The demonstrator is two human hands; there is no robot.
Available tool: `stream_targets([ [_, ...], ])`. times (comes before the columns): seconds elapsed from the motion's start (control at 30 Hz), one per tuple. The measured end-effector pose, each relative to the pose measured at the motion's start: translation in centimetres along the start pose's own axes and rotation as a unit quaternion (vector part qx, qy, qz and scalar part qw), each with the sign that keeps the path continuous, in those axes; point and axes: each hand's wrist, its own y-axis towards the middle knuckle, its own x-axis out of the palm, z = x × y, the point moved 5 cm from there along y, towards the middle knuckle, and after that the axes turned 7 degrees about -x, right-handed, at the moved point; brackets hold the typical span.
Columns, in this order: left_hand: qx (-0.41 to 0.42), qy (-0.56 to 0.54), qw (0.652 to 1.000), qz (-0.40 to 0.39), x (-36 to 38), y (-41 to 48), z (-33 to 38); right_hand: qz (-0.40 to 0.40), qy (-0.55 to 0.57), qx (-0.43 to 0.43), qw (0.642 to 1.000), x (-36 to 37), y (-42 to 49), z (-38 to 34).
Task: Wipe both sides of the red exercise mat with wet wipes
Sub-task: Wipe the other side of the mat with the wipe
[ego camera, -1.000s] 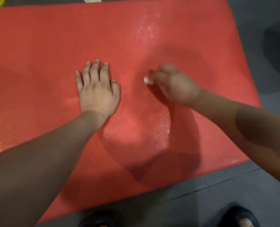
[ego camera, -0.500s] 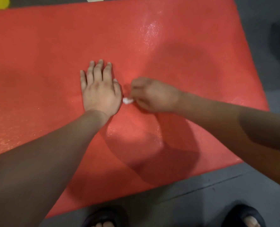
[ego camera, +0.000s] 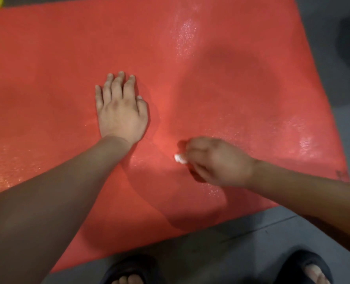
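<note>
Hold red exercise mat, spread on floor with long axis apparently left-right, under flat left hand, fingers straight. Pinch wadded wet wipe in curled fingers of right hand, on mat just right of left wrist; likely sweep rightward next

my forearms are bare, and i wear black open-toed slides on both feet.
</note>
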Motion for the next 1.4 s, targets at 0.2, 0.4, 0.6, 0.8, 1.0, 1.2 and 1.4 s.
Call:
stream_targets([
  [0.2, -0.073, -0.024, 0.997, -0.026, 0.5, -0.6, 1.5, 0.053, -0.126, 0.056, 0.989, -2.4, 2.5, 6.3],
  [0.4, 0.004, 0.014, 0.999, -0.039, 0.9, -2.8, 2.2, 0.151, -0.131, 0.211, 0.957, -3.2, 3.2, 9.1],
  [0.6, 0.034, 0.029, 0.997, -0.059, 0.9, -3.5, 2.3, 0.018, -0.093, 0.001, 0.996, 0.3, -3.1, 1.0],
  [0.8, 0.051, 0.020, 0.996, -0.066, 1.2, -5.2, 3.9, 0.091, -0.237, 0.161, 0.954, -4.4, -0.3, 11.4],
  [1.0, 0.055, 0.015, 0.996, -0.063, 1.2, -5.2, 3.7, 0.098, -0.164, 0.163, 0.968, -2.7, -2.5, 7.7],
  [1.2, 0.056, 0.009, 0.997, -0.052, 1.0, -5.3, 3.5, -0.006, -0.154, 0.036, 0.987, -1.7, -6.3, 4.0],
  [1.4, 0.062, 0.009, 0.996, -0.056, 0.8, -5.3, 3.6, 0.176, -0.219, 0.334, 0.900, -5.9, -6.9, 12.5],
])
